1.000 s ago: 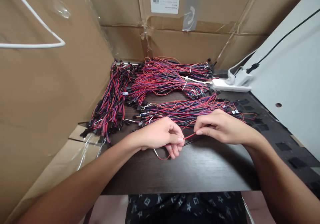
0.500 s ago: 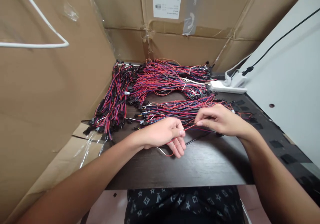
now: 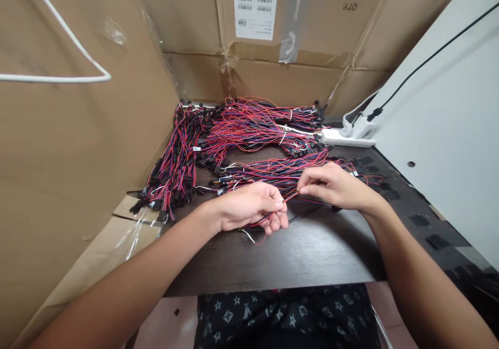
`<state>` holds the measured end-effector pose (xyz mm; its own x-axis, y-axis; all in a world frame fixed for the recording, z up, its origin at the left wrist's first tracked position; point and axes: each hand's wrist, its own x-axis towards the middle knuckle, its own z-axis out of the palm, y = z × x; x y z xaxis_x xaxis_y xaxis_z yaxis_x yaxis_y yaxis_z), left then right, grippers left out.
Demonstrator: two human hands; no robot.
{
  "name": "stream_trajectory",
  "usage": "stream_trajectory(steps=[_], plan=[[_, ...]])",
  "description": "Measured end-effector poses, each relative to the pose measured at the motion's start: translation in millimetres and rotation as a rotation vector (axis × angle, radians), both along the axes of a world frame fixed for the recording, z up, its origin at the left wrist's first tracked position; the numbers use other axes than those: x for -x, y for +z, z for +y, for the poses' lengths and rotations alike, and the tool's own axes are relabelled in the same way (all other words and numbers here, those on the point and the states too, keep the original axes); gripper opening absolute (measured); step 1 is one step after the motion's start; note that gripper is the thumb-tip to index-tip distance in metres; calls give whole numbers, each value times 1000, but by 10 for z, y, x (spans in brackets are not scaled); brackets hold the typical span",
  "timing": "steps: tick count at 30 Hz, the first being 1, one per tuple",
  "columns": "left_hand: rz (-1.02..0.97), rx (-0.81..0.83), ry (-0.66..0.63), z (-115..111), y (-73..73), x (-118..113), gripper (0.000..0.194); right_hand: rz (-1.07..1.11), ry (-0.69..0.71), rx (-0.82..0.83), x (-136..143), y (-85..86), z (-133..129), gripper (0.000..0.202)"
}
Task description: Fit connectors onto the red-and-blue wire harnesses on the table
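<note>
Red and dark thin wires (image 3: 290, 197) run between my two hands above the dark table's front part. My left hand (image 3: 265, 207) pinches them between thumb and fingers, palm partly up, and a thin red and white wire end (image 3: 249, 236) hangs below it. To its right, my right hand (image 3: 323, 185) closes thumb and fingertips on the same wires. Just behind both hands lies a bundle of red, blue and black wires (image 3: 265, 172) with white ties.
Larger wire bundles (image 3: 249, 128) lie at the back, and another pile (image 3: 173, 156) at the left. A white power strip (image 3: 346, 138) with plugs sits at the back right. Cardboard (image 3: 93, 146) stands left and behind; a white panel (image 3: 448, 130) stands right.
The fingers of my left hand have curled in more. A dark wire now shows beside the red one between my hands. The view has shifted slightly.
</note>
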<state>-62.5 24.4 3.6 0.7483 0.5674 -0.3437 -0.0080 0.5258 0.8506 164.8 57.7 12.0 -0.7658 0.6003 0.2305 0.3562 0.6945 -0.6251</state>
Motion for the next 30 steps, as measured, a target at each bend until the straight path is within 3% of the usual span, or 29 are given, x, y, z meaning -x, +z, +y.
stream_trajectory(steps=[8, 17, 30], plan=[[61, -12, 59, -20, 25, -34, 20, 5, 0, -4, -22, 1, 22, 17], [329, -289, 208, 6, 64, -52, 14, -3, -46, -8, -36, -19, 54, 15], [454, -392, 200, 46, 96, -32, 12, -64, -105, 19, -2, -20, 41, 10]])
